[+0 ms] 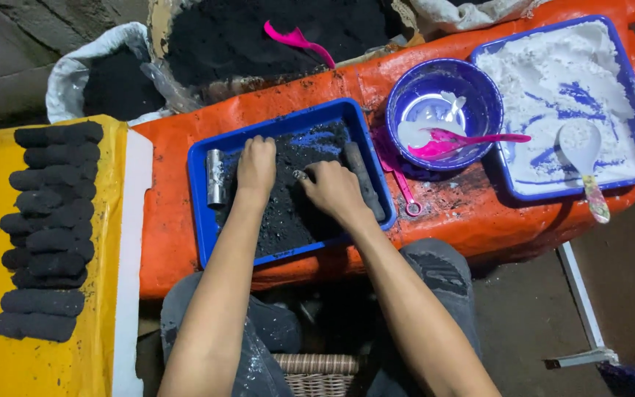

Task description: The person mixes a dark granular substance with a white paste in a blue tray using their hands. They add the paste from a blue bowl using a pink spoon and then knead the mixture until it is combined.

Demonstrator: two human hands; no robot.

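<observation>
Both hands are down in the blue tray [203, 220] of black powder [288, 213] on the orange-covered table [178, 250]: left hand [256, 167] is curled into a loose fist pressing into the pile, right hand [332, 187] is fingers-down in it too, can't tell if it's pinching anything. A metal tube [215, 177] lies at the tray's left edge, a dark rod [365, 180] along the right. Off to the left, black pressed logs [49, 228] are stacked on a yellow sheet [101, 323]. To the right sit a purple bowl [479, 95] with a pink spoon [464, 140] and a tray of white powder [553, 73]
</observation>
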